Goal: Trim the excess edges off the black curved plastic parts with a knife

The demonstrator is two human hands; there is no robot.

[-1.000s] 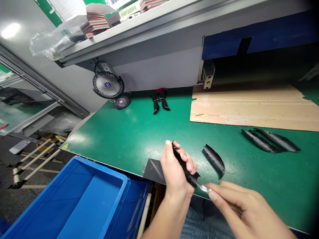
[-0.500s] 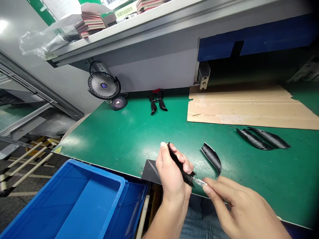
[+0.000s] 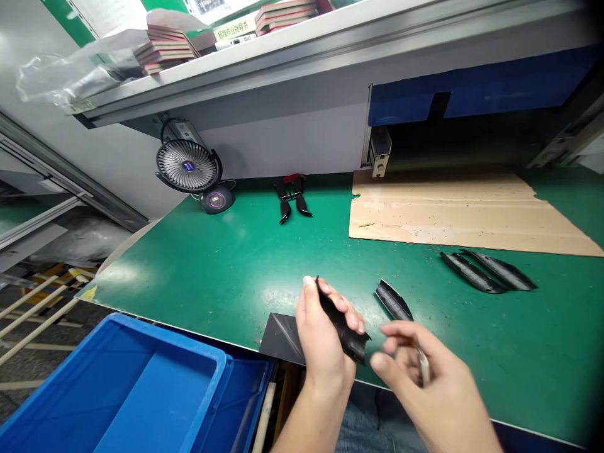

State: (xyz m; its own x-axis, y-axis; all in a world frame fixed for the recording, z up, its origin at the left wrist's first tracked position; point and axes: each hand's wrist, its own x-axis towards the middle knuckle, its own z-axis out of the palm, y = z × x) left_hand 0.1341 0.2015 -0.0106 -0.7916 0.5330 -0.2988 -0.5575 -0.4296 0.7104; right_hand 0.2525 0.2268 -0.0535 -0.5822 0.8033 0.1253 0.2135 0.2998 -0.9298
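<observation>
My left hand (image 3: 325,333) is wrapped round a black curved plastic shell (image 3: 346,330), whose lower right end sticks out past my fingers. Just right of it is my right hand (image 3: 425,380), slightly blurred, with thumb and forefinger apart. A slim metallic knife (image 3: 422,365) is tucked across its palm under the curled fingers, its tip clear of the shell. Behind that hand, another black shell (image 3: 394,300) lies hollow side up on the green table, partly covered by the fingers.
Two black shells (image 3: 491,272) lie at right, in front of a cardboard sheet (image 3: 425,214). Black parts (image 3: 292,198) and a small fan (image 3: 189,165) stand at the back. A dark plate (image 3: 282,338) sits at the table's front edge, beside a blue bin (image 3: 219,365).
My right hand has drawn the knife away from the shell's end and turned it back into the palm. The left hand keeps its hold. The whole view has shifted slightly.
</observation>
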